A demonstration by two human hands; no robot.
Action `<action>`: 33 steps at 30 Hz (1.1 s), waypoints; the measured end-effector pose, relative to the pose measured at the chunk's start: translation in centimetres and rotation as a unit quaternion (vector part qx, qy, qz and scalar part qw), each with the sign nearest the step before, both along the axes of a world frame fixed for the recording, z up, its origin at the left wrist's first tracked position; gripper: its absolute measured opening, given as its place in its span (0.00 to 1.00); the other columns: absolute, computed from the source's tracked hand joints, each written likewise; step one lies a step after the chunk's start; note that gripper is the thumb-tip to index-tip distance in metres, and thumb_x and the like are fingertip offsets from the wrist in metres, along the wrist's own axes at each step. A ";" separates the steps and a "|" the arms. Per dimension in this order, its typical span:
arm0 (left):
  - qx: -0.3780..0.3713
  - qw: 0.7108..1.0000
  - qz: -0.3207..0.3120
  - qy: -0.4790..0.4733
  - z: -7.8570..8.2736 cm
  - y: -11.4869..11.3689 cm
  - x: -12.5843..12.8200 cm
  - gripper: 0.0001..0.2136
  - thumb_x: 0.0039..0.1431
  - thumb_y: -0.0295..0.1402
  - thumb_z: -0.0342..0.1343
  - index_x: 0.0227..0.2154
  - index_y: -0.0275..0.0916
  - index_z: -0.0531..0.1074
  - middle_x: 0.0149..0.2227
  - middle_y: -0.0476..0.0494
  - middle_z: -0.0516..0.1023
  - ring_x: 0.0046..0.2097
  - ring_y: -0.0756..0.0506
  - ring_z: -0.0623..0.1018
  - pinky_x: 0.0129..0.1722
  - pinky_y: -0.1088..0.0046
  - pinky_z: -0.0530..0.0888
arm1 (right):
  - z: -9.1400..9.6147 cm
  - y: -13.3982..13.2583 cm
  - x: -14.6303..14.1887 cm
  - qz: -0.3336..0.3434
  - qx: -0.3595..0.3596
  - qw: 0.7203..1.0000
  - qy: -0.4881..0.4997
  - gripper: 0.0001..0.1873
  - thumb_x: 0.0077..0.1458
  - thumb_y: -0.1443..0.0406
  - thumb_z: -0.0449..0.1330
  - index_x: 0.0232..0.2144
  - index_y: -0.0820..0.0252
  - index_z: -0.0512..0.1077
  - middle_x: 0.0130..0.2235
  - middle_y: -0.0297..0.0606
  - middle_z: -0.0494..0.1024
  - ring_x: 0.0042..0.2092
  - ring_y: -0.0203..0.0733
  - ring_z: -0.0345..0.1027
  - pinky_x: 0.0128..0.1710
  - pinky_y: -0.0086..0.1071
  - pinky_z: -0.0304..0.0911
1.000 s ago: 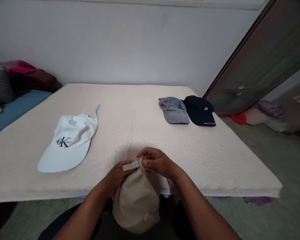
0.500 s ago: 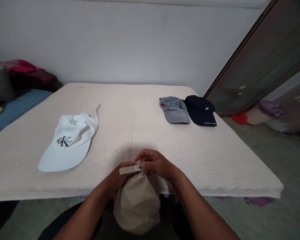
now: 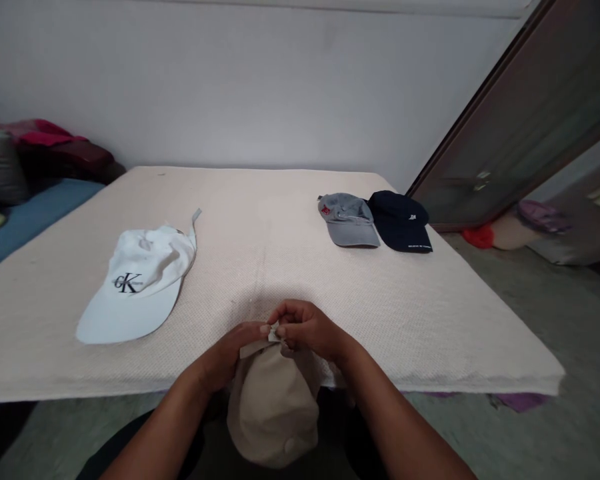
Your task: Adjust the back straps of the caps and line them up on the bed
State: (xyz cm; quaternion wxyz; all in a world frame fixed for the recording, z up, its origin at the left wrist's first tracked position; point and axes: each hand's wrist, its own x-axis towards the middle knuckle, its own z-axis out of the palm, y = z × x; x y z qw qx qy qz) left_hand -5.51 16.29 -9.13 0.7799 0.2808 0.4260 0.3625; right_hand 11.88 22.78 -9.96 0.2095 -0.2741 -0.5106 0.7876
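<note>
A beige cap [image 3: 277,407] hangs at the table's near edge, its crown toward me and its back strap at the top. My left hand [image 3: 237,347] pinches the strap [image 3: 253,348] from the left, thumb on top. Close against it, my right hand [image 3: 307,332] grips the strap's other side by the buckle, fingertips nearly meeting those of the left. The small buckle is mostly covered by my fingers. To the left lies a white cap [image 3: 143,280] with black CK lettering, its loose strap sticking up behind.
A grey cap [image 3: 347,219] and a navy cap [image 3: 400,220] lie side by side at the back right of the cream-covered table [image 3: 260,220]. A wall [image 3: 260,87] stands behind. Blue bedding [image 3: 55,207] and a grey cushion [image 3: 3,167] are at far left.
My left thumb has moved up and right onto the strap near the buckle. The loose strap end, which stuck out to the left, is now partly under my left thumb.
</note>
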 end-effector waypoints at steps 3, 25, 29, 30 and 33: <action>0.016 1.000 0.008 -0.012 0.1 0.0 0.2 0.12 0.56 0.39 0.53 0.30 0.38 0.78 0.30 0.44 0.78 0.31 0.46 0.73 0.35 0.71 0.67 | -0.1 0.0 0.0 -0.001 -0.034 0.998 0.043 0.11 0.46 0.64 0.64 0.34 0.62 0.72 0.24 0.29 0.68 0.22 0.26 0.55 0.20 0.23 0.47; -0.025 0.998 0.006 -0.064 -0.3 0.1 0.9 0.13 0.55 0.38 0.55 0.31 0.32 0.77 0.28 0.41 0.78 0.29 0.48 0.74 0.31 0.74 0.68 | -0.3 -0.2 1.0 0.007 -0.081 0.991 0.102 0.11 0.46 0.64 0.65 0.34 0.63 0.72 0.24 0.30 0.68 0.21 0.26 0.56 0.18 0.20 0.50; -0.037 0.994 0.029 -0.095 -0.6 0.2 0.9 0.11 0.52 0.34 0.56 0.32 0.31 0.77 0.29 0.39 0.79 0.31 0.45 0.75 0.35 0.71 0.70 | -0.2 -0.2 1.2 0.010 -0.080 0.990 0.114 0.10 0.48 0.64 0.63 0.34 0.63 0.72 0.22 0.29 0.67 0.20 0.26 0.54 0.18 0.21 0.48; -0.038 0.994 0.039 -0.095 -0.7 0.2 0.9 0.10 0.50 0.32 0.57 0.32 0.30 0.77 0.29 0.39 0.79 0.31 0.45 0.75 0.35 0.71 0.70 | -0.1 -0.2 1.2 0.014 -0.076 0.990 0.117 0.11 0.48 0.64 0.64 0.35 0.63 0.72 0.21 0.28 0.66 0.20 0.26 0.54 0.19 0.22 0.48; -0.075 0.991 0.082 -0.078 -0.6 0.3 1.0 0.08 0.49 0.31 0.58 0.28 0.30 0.77 0.26 0.41 0.78 0.27 0.47 0.74 0.31 0.73 0.70 | 0.2 -0.1 1.2 0.027 -0.044 0.992 0.115 0.13 0.47 0.64 0.65 0.37 0.62 0.72 0.22 0.27 0.64 0.21 0.26 0.52 0.20 0.22 0.47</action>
